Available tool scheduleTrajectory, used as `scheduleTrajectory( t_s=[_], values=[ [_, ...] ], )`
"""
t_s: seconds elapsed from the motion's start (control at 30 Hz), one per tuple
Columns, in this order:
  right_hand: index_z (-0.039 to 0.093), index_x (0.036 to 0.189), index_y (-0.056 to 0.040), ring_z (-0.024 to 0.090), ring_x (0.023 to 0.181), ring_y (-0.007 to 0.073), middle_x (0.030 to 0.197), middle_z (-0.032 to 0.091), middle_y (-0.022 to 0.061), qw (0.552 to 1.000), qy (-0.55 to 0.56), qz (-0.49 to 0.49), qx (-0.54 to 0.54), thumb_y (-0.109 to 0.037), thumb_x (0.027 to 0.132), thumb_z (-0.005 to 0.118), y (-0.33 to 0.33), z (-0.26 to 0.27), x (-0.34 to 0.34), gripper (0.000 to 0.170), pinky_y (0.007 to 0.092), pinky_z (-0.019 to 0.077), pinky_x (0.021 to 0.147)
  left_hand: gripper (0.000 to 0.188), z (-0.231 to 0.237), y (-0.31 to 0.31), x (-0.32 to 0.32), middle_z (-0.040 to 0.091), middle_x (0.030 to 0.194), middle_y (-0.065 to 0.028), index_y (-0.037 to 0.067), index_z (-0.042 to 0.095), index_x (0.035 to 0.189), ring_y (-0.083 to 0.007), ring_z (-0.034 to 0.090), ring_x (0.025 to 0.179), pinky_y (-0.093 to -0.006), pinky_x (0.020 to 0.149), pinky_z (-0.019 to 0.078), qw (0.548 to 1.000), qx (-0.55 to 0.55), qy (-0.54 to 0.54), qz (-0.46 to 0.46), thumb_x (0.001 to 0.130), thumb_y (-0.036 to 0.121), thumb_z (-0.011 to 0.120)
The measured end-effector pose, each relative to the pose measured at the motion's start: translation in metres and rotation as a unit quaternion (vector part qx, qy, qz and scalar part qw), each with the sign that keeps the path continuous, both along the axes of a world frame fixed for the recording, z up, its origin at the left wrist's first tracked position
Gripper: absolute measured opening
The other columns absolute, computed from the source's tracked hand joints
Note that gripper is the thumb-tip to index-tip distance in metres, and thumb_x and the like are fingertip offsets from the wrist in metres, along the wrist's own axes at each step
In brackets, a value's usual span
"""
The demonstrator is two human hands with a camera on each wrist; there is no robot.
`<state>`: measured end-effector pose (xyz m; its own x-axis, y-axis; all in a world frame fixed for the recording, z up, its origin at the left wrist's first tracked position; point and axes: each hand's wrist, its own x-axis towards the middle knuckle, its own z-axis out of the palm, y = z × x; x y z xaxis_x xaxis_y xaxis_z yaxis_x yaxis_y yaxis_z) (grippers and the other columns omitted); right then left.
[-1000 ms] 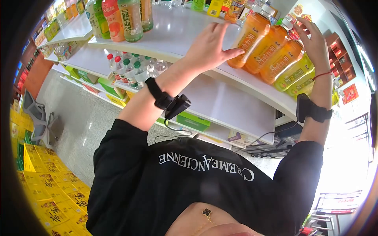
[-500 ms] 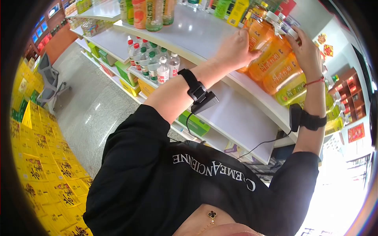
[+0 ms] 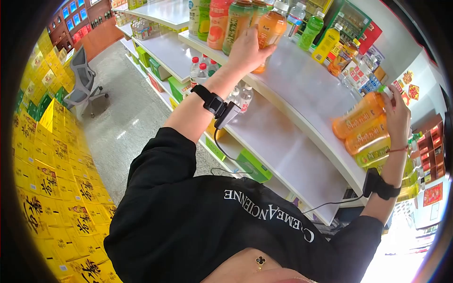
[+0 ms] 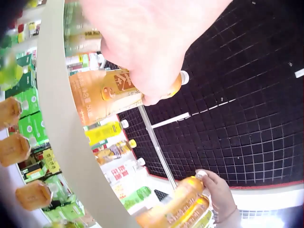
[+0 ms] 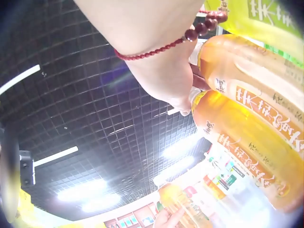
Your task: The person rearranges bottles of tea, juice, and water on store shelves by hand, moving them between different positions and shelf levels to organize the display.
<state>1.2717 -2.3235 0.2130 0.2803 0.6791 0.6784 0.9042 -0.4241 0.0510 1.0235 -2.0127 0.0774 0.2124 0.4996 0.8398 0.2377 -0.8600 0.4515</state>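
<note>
In the head view my left hand [image 3: 247,52] grips a bottle of orange drink [image 3: 272,29] with a white cap, fingers and thumb around its body. The bottle is upright at the front edge of the upper shelf [image 3: 302,89], beside a green-capped drink bottle [image 3: 237,23] and a pink bottle [image 3: 219,23]. On the right, my right hand [image 3: 398,115] holds the capped neck of another orange drink bottle [image 3: 361,113]. A second orange bottle [image 3: 368,137] and a yellow-green bottle [image 3: 373,155] stand close beside it. The right wrist view shows the necks partly hidden by my fingers.
Farther back on the shelf are a green bottle [image 3: 311,30], a yellow bottle [image 3: 327,42] and clear bottles. Small water bottles [image 3: 202,73] stand on the lower shelf. Yellow cartons [image 3: 52,188] are stacked at the left, near a grey chair [image 3: 81,78].
My left hand has carried one orange bottle leftward from the row on the right to beside the bottles at the left. My right hand remains at the caps of the orange bottles.
</note>
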Motion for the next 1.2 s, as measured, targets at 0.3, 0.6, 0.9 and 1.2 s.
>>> scheduleTrajectory(
  t_s=[0.3, 0.6, 0.9, 1.2],
  values=[
    [0.062, 0.112, -0.0062, 0.052, 0.063, 0.0132, 0.067, 0.054, 0.0064, 0.997, 0.068, -0.017, -0.013, -0.029, 0.089, 0.061, 0.017, 0.012, 0.002, 0.033, 0.0301, 0.0441, 0.061, 0.066, -0.008, 0.02, -0.013, 0.058, 0.106, -0.0236, -0.004, 0.043, 0.123, -0.0396, 0.059, 0.097, -0.0438, 0.078, 0.0501, 0.999, 0.015, -0.026, -0.01, 0.078, 0.032, 0.074],
    [0.064, 0.107, -0.0066, 0.054, 0.063, 0.011, 0.069, 0.059, 0.0063, 0.992, 0.109, 0.062, 0.013, -0.039, 0.085, 0.063, 0.11, 0.021, -0.031, 0.039, 0.0281, 0.0432, 0.061, 0.077, -0.044, 0.023, -0.017, 0.047, 0.117, -0.0241, -0.002, 0.035, 0.132, -0.0396, 0.051, 0.105, -0.0438, 0.085, 0.0478, 0.988, 0.127, -0.081, -0.019, 0.072, 0.019, 0.08],
    [0.064, 0.107, -0.0089, 0.065, 0.083, 0.0298, 0.086, 0.068, 0.0131, 0.99, 0.029, 0.141, -0.009, -0.046, 0.085, 0.058, 0.242, 0.026, -0.077, 0.044, 0.0384, 0.0489, 0.074, 0.079, -0.061, 0.027, -0.019, 0.044, 0.117, -0.0222, -0.001, 0.034, 0.133, -0.0387, 0.05, 0.104, -0.0432, 0.084, 0.0478, 0.993, 0.068, -0.074, -0.066, 0.073, 0.023, 0.079],
    [0.062, 0.108, -0.0055, 0.064, 0.08, 0.0268, 0.085, 0.066, 0.013, 0.981, 0.001, 0.195, -0.011, -0.037, 0.087, 0.06, 0.302, 0.017, -0.079, 0.038, 0.0352, 0.0486, 0.073, 0.077, -0.064, 0.027, -0.02, 0.044, 0.117, -0.0222, -0.003, 0.034, 0.132, -0.0381, 0.049, 0.105, -0.0424, 0.083, 0.0486, 0.991, 0.078, -0.073, -0.074, 0.074, 0.021, 0.079]
  ],
)
